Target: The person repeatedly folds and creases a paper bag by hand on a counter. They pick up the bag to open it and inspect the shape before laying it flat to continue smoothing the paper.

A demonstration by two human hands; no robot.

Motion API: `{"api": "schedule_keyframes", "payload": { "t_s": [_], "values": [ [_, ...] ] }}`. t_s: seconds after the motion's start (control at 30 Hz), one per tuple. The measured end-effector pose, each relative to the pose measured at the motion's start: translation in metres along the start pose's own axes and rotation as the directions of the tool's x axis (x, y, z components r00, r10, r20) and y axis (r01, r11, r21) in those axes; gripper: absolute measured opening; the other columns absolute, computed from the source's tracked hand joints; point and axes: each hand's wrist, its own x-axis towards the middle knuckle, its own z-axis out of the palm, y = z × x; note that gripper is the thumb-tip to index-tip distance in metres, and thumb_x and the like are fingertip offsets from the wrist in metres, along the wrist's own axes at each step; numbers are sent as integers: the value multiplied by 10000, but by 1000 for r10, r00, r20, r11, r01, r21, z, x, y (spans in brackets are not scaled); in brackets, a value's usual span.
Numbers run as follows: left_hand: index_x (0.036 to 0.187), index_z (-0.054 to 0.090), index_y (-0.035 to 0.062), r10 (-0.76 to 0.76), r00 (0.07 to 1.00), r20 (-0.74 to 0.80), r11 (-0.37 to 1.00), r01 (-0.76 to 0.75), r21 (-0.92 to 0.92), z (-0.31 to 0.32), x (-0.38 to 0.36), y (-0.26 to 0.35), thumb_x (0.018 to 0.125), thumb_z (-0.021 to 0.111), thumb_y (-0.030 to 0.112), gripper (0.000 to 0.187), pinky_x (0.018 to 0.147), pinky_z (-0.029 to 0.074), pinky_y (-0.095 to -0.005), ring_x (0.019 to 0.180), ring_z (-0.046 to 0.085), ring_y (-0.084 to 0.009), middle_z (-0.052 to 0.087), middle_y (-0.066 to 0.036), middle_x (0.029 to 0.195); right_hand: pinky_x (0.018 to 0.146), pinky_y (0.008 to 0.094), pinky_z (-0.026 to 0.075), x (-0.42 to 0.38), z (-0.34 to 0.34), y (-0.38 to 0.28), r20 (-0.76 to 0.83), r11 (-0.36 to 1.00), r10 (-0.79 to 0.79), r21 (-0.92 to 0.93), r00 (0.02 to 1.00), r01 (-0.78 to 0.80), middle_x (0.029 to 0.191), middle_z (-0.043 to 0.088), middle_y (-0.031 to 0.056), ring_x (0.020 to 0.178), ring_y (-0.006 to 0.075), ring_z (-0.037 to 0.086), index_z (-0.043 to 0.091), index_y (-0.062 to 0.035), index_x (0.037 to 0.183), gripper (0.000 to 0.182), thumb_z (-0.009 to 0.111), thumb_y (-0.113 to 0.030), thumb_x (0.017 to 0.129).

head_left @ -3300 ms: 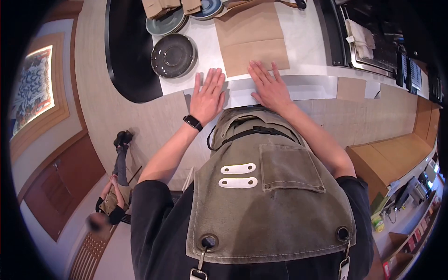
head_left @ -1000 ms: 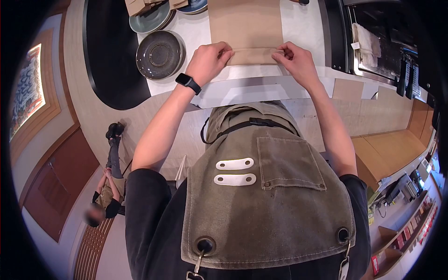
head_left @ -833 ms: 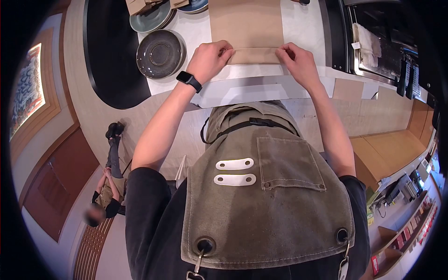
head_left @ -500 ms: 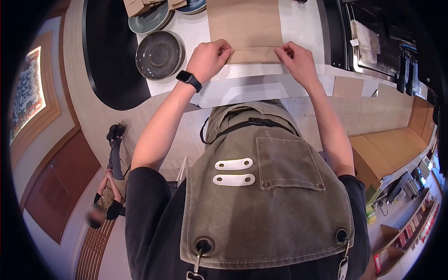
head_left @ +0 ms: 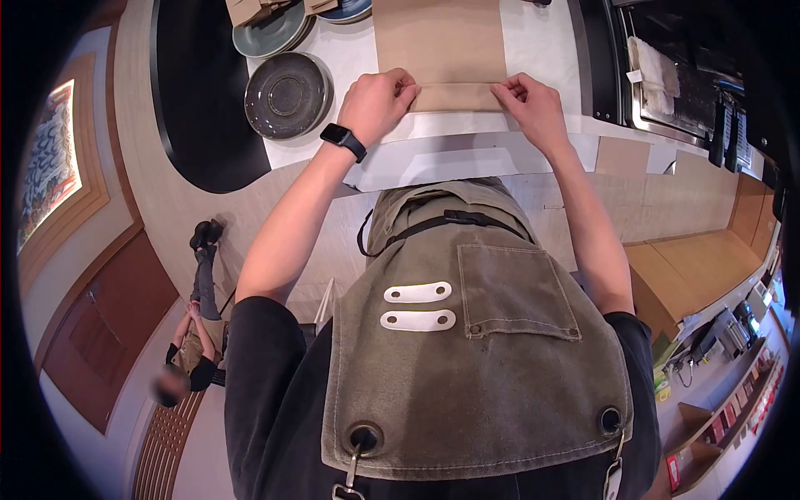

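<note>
A long strip of brown paper (head_left: 440, 42) lies on the white-covered counter, its near end folded over into a flat band. My left hand (head_left: 379, 102) pinches the left end of that fold between thumb and fingers; a black watch is on the wrist. At the fold's right end, my right hand (head_left: 528, 102) has its thumb and curled fingers closed on the paper. A dark speckled plate (head_left: 286, 96) sits to the left of my left hand, not touching it.
Green-grey plates (head_left: 271, 37) bearing folded brown paper stand at the top left. To the right is a metal tray (head_left: 667, 121) with a white cloth (head_left: 652, 71). Another person (head_left: 200, 333) sits far off at the lower left.
Both hands keep their pinch on the fold, almost unmoved. The plates and the paper sit very slightly higher in the view, with a small shift to the right.
</note>
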Motion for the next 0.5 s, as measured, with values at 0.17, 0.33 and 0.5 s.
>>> {"api": "schedule_keyframes", "payload": {
  "t_s": [0.17, 0.33, 0.5],
  "values": [
    [1003, 788, 50, 3, 1000, -15, 998, -2, 67, -1, -1, 6, 991, 729, 307, 264, 725, 584, -433, 788, 755, -363, 782, -165, 864, 775, 357, 582, 1, 1, 4, -12, 1000, 8, 11, 1000, -8, 867, 784, 104, 782, 212, 727, 788, -9, 1016, 390, 791, -395, 963],
    [1009, 793, 42, 39, 999, -38, 999, -40, -28, 1, 1, -2, 974, 751, 295, 259, 738, 587, -411, 790, 758, -339, 789, -159, 891, 774, 343, 577, 1, -1, 4, -17, 998, 45, 53, 999, -44, 858, 779, 92, 794, 191, 724, 790, -10, 1014, 401, 819, -403, 938],
    [1010, 797, 35, 21, 999, -28, 999, -22, -41, 1, 2, -4, 968, 759, 286, 258, 740, 586, -401, 772, 753, -322, 789, -148, 876, 768, 311, 569, 0, -1, 3, -23, 997, 49, 57, 999, -47, 848, 766, 67, 793, 150, 704, 789, -9, 1005, 373, 839, -371, 931]
  ]
}}
